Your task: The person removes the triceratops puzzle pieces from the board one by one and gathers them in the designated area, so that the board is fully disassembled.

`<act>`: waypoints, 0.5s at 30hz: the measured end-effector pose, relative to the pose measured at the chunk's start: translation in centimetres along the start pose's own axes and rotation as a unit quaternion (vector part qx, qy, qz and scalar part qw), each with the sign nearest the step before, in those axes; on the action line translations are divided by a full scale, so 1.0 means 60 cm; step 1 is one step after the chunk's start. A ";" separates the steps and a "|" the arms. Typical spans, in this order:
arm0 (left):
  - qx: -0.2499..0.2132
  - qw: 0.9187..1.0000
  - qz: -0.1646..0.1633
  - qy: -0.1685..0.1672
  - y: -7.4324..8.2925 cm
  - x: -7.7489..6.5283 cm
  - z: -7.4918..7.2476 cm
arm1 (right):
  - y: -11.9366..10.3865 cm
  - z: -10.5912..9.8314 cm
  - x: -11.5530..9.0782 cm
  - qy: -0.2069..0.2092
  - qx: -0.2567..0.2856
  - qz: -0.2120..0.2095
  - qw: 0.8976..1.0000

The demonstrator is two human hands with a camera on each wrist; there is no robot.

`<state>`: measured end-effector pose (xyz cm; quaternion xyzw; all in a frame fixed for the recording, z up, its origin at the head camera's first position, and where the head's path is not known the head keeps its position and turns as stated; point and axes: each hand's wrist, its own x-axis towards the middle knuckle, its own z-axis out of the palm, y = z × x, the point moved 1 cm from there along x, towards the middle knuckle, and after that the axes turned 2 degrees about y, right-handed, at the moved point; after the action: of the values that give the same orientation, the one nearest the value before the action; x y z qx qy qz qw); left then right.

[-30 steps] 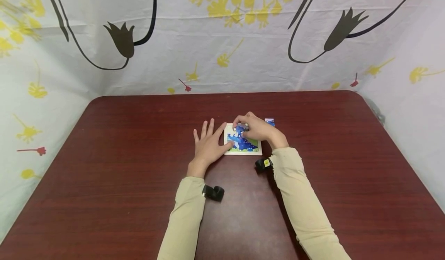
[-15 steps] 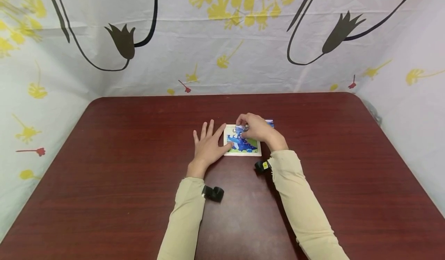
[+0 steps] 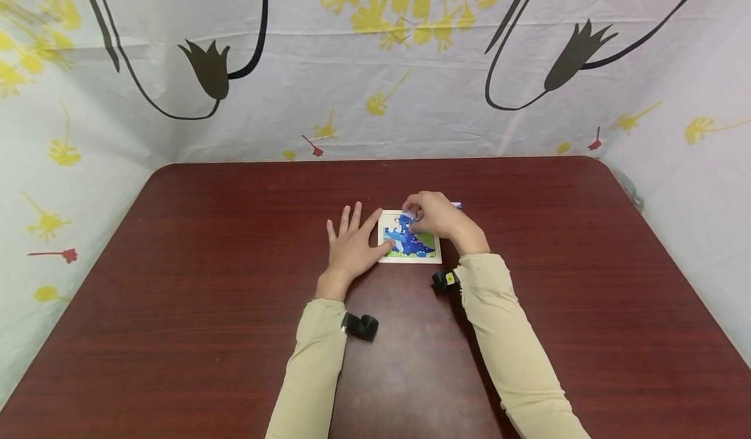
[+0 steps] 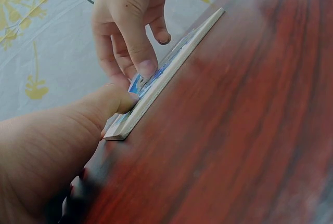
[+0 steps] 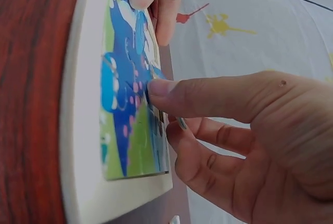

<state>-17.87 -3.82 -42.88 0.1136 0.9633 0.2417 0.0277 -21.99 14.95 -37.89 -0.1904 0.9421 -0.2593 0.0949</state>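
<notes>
A small jigsaw puzzle (image 3: 418,246) with a blue dinosaur picture sits in a pale wooden frame (image 5: 83,109) on the table. My left hand (image 3: 352,246) lies at the frame's left side with fingers spread. Its thumb rests on the picture's lower left, and its index fingertip is at the upper left corner. My right hand (image 3: 439,217) pinches a puzzle piece (image 4: 135,83) between thumb and fingers over the upper part of the picture. In the left wrist view this piece stands tilted up from the board. Fingers hide much of it in the head view.
Another loose puzzle piece (image 3: 457,205) lies on the table beyond the right hand, mostly covered by it. The dark red wooden table (image 3: 235,230) stretches around the frame. A white cloth (image 3: 411,119) with flower prints hangs behind the table's far edge.
My right hand has shifted slightly right with the pinched piece, and now covers more of the loose piece behind it. My left hand has stayed in place on the frame.
</notes>
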 end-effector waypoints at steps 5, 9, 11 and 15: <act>0.002 1.000 -0.001 0.001 0.001 0.000 0.001 | 0.007 -0.020 -0.008 0.023 0.030 0.011 0.999; -0.001 1.000 0.000 0.004 0.001 0.000 0.001 | 0.026 -0.047 -0.021 0.058 0.031 0.019 0.998; -0.003 1.000 0.003 0.006 0.001 -0.001 0.001 | 0.041 -0.059 -0.028 0.072 0.030 0.024 0.997; -0.008 1.000 0.007 0.011 0.001 -0.003 -0.001 | 0.068 -0.076 -0.044 0.089 0.035 0.049 0.994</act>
<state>-17.69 -3.86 -42.80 0.1174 0.9607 0.2509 0.0164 -22.11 21.36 -35.94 -0.1167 0.9455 -0.3026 0.0300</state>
